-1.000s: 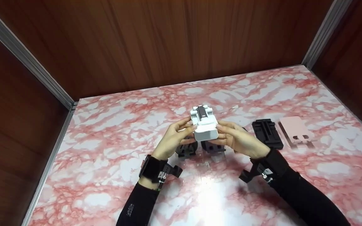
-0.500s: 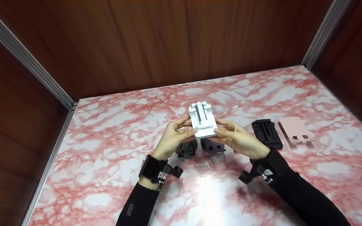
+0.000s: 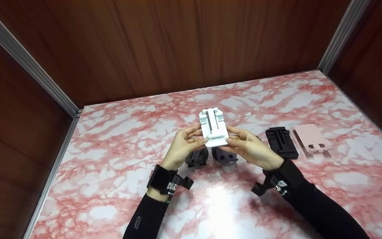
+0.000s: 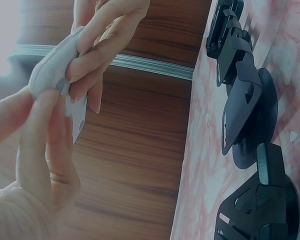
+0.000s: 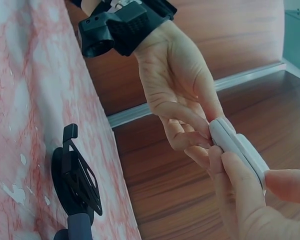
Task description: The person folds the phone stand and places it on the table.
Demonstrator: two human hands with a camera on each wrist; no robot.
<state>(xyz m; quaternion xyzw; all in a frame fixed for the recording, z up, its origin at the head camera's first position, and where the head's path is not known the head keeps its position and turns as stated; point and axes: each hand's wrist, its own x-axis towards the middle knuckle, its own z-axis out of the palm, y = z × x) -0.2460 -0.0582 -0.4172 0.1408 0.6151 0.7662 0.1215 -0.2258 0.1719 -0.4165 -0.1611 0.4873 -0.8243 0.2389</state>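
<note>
A white folding phone stand (image 3: 213, 125) is held up above the table, its hinged inner side with a long central arm facing the head camera. My left hand (image 3: 183, 146) pinches its left edge between thumb and fingers. On the opposite edge my right hand (image 3: 250, 146) grips it the same way. Both wrist views show the folded stand edge-on, a thin rounded slab (image 5: 237, 147) between the two sets of fingertips. Below the hands stand a black phone stand (image 3: 197, 158) and a dark purple phone stand (image 3: 224, 155), each partly hidden by the fingers.
Right of the hands, a black folded phone stand (image 3: 282, 142) lies beside a pink phone stand (image 3: 310, 136) on the red-and-white marbled table (image 3: 111, 186). Brown wood-grain panels (image 3: 191, 46) with metal corner strips wall in the back and sides.
The white phone stand has tilted in both hands, so its end face has turned away and its inner side shows more fully. The grip stays on both edges, and the other stands have not moved.
</note>
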